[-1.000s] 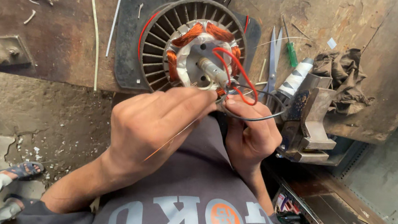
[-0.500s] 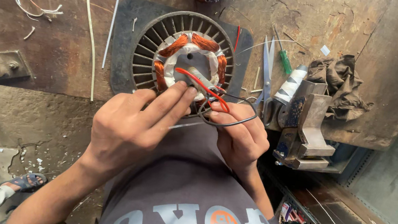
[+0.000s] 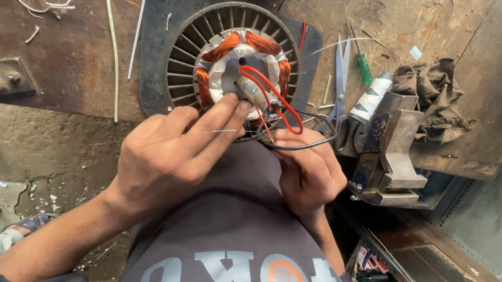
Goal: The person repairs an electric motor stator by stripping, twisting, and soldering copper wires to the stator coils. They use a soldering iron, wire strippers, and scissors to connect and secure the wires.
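Two hands at the motor stator (image 3: 235, 62): left hand (image 3: 166, 156) grip pinches thin wire (image 3: 217, 132), right hand (image 3: 308, 167) grip clamps black lead (image 3: 301, 146).

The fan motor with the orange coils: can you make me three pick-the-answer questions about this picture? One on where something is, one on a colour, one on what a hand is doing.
1. Where do the scissors lie?
A. to the right of the fan motor
B. on the floor
C. inside the vise

2. What colour is the screwdriver handle?
A. yellow
B. green
C. blue

3. What is the left hand doing?
A. lying flat on the bench
B. gripping the vise
C. pinching a thin wire at the motor's edge

Answers:
1. A, the scissors sit on the workbench between the motor and the vise.
2. B, the handle beside the scissors is green.
3. C, the fingertips meet at the motor's rim, with a fine strand running across them, while the right hand holds the black and red wires.
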